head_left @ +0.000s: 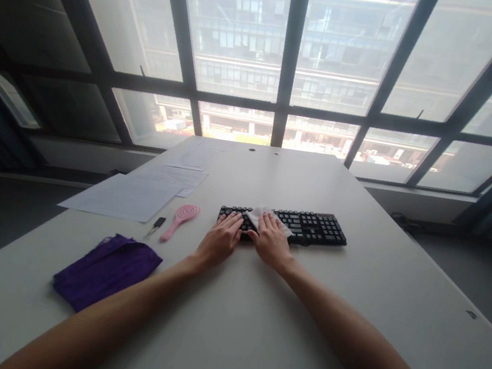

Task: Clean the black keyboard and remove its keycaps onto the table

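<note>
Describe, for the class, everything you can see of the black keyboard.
The black keyboard is long, apparently plastic, with rows of dark keys and a number pad at its right end. It lies face up on the white table, roughly crosswise before the person. The left hand rests on its left part; the right hand lies on a white cloth or tissue covering keys left of centre. Key markings are too small to read.

A white cloth [255, 215] lies on the black keyboard [307, 226], left of its middle.
</note>
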Tool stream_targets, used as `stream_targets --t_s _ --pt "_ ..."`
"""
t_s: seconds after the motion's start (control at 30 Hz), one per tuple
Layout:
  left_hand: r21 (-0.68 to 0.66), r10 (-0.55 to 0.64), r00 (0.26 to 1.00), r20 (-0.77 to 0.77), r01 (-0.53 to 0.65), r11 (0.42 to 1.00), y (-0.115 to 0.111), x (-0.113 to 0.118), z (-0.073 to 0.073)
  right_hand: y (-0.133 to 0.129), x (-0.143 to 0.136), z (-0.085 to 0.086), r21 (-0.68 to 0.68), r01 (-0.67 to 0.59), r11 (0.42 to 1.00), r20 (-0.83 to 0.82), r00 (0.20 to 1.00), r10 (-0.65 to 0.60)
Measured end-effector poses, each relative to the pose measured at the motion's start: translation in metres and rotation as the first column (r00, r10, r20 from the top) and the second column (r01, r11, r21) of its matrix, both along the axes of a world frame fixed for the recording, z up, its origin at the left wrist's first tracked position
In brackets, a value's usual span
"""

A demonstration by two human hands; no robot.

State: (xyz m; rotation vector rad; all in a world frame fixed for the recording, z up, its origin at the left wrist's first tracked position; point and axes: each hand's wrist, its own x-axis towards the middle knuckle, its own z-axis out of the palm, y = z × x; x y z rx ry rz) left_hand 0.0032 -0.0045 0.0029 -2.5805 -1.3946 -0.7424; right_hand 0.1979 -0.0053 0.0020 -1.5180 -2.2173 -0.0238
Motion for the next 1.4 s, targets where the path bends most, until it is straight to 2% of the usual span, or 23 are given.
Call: stream_targets --t_s 0.07,0.13,0.3,0.37,0.47,0.57,0.63,0.7,0.77,0.83,0.93,1.0,1.1,1.27,1.4 --pt "-0.003 -0.008 1.000 -0.007 0.008 1.000 -0.001 0.001 0.001 0.004 0.003 -0.001 -0.004 0.085 0.996 -0.018 0.996 -0.085" --pt "-0.007 -0.021 1.000 -0.008 0.021 1.000 -0.001 0.002 0.001 0.006 0.003 -0.001 -0.010 0.106 0.994 -0.022 0.994 -0.106" --pt "-0.002 -0.029 0.999 0.025 0.029 1.000 0.001 0.001 0.000 0.011 -0.008 0.003 -0.043 -0.109 0.993 0.034 0.993 0.110" --pt "0.010 -0.023 0.999 0.028 0.023 1.000 0.001 -0.001 -0.001 0.017 -0.013 0.005 -0.061 -0.148 0.987 0.048 0.987 0.151" --pt "0.024 -0.016 0.999 0.029 0.016 1.000 0.000 -0.003 -0.001 0.029 -0.013 0.008 -0.078 -0.100 0.992 0.044 0.994 0.104" --pt "0.026 -0.009 1.000 0.020 0.009 1.000 0.000 -0.003 -0.001 0.039 -0.007 0.010 -0.091 0.026 0.996 0.025 0.999 -0.024" --pt "0.021 -0.009 1.000 0.015 0.008 1.000 0.001 -0.002 -0.002 0.040 -0.005 0.010 -0.103 0.102 0.989 0.018 0.995 -0.101" --pt "0.020 -0.014 1.000 0.024 0.013 1.000 0.002 0.000 -0.003 0.035 -0.006 0.009 -0.113 0.116 0.987 0.017 0.993 -0.115" --pt "0.021 -0.016 0.999 0.046 0.015 1.000 0.003 0.001 -0.004 0.024 -0.012 0.008 -0.112 0.053 0.992 0.016 0.999 -0.052" --pt "0.017 -0.009 0.997 0.071 0.008 1.000 0.003 0.000 -0.003 0.011 -0.020 0.007 -0.095 -0.065 0.993 0.011 0.998 0.066" --pt "-0.002 -0.008 0.997 0.082 0.008 1.000 0.001 -0.003 -0.001 -0.005 -0.028 0.007 -0.054 -0.239 0.970 0.013 0.971 0.240" --pt "-0.017 -0.017 0.997 0.069 0.019 1.000 0.000 -0.004 0.000 -0.010 -0.026 0.007 -0.028 -0.303 0.952 0.031 0.952 0.304" --pt "-0.039 -0.038 0.998 0.040 0.040 0.998 0.000 -0.004 0.001 -0.007 -0.012 0.005 0.005 -0.321 0.947 0.071 0.945 0.319" --pt "-0.076 -0.118 0.993 0.004 0.118 0.990 -0.002 0.001 0.000 -0.002 0.015 -0.001 0.039 -0.264 0.964 0.138 0.957 0.256" --pt "-0.081 -0.146 0.989 -0.034 0.143 0.986 -0.004 0.002 0.003 -0.005 0.022 -0.003 0.075 -0.244 0.967 0.147 0.962 0.231"
